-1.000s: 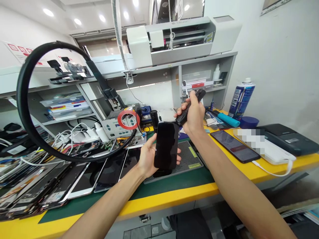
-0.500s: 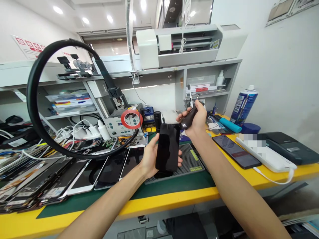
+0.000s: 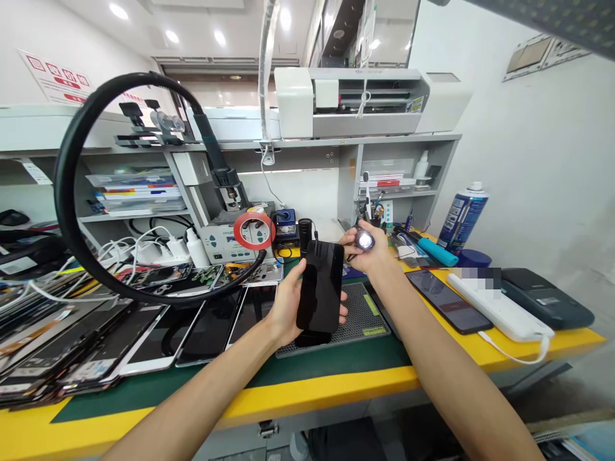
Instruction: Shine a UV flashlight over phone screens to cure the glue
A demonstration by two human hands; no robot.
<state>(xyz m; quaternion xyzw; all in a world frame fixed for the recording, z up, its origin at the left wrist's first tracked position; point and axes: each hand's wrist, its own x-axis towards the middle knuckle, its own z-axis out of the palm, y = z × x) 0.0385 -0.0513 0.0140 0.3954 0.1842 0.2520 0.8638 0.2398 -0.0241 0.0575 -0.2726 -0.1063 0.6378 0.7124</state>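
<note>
My left hand grips a black smartphone by its sides, with the thumb along the left edge and fingertips showing at the right. The phone's dark, glossy face is toward me, tilted. To its right, my right hand is wrapped round a small dark flashlight. Its round end points at me and glows white; the rest of its body is hidden by the hand. Under the phone lies a grey perforated mat, and the edge of another dark object shows on it.
A black hose loops over the left side. Several phone screens lie in rows there. A red tape roll is on the grey station. At right are a phone, a white power strip and a blue spray can.
My right hand has turned the flashlight so its end now faces me, and the light shows. The hand has come slightly lower. My left hand still holds the phone; the view has shifted a little.
</note>
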